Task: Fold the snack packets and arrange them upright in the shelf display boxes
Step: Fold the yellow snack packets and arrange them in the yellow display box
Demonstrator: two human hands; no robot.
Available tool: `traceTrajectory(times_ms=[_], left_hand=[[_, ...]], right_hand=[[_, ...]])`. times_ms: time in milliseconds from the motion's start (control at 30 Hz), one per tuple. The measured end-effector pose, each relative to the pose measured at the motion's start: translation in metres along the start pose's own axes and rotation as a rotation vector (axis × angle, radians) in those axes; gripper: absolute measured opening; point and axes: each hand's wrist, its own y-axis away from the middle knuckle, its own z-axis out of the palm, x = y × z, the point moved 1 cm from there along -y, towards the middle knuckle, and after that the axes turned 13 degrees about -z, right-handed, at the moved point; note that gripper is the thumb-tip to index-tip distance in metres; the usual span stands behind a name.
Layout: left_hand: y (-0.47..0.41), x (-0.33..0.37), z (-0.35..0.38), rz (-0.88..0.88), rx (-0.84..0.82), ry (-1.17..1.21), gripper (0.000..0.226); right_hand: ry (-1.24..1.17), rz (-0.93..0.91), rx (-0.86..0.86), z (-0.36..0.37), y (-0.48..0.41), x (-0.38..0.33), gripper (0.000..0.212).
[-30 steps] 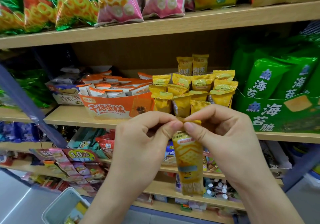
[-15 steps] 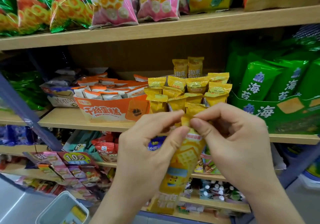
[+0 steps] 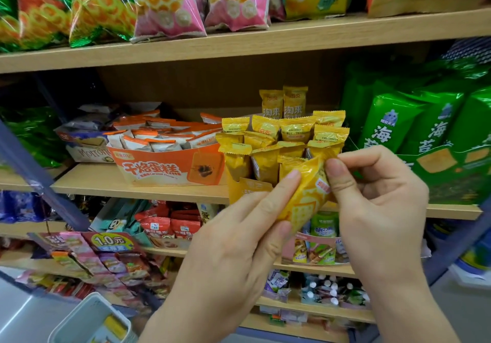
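Yellow cracker packet (image 3: 305,196) sits between both hands with its long axis tilted, the top end up to the right and the bottom end down to the left. The left hand (image 3: 239,249) grips its lower half, forefinger laid along the side. The right hand (image 3: 380,209) pinches the top corner. The yellow display box (image 3: 247,186) of upright packets stands just behind the packet, up and to the left, so placing it looks like a short lift forward.
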Motion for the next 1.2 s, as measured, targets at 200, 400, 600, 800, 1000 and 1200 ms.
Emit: traceTrajectory(times_ms=[200, 400, 600, 800, 1000, 1200], left_hand=[[-0.004, -0.012, -0.007, 0.046, -0.025, -0.19, 0.048], [-0.01, -0.015, -0.012, 0.063, -0.055, -0.224, 0.043], [-0.016, -0.021, -0.03, -0.044, -0.188, -0.205, 0.052], [-0.014, -0.035, -0.04, -0.052, -0.134, -0.153, 0.04], [-0.017, -0.032, -0.037, 0.058, -0.078, -0.249, 0.04], [-0.02, -0.022, -0.027, 0.2, -0.052, -0.335, 0.036]], right_hand=[[0.352, -0.252, -0.452, -0.016, -0.005, -0.005, 0.03], [0.561, -0.341, -0.695, -0.02, -0.005, 0.003, 0.032], [0.527, -0.348, -0.599, -0.025, -0.004, 0.012, 0.028], [0.531, -0.275, -0.542, -0.035, -0.011, 0.011, 0.031], [0.742, -0.405, -0.605, -0.033, -0.014, -0.004, 0.032], [0.861, -0.453, -0.844, -0.003, 0.004, -0.004, 0.059]])
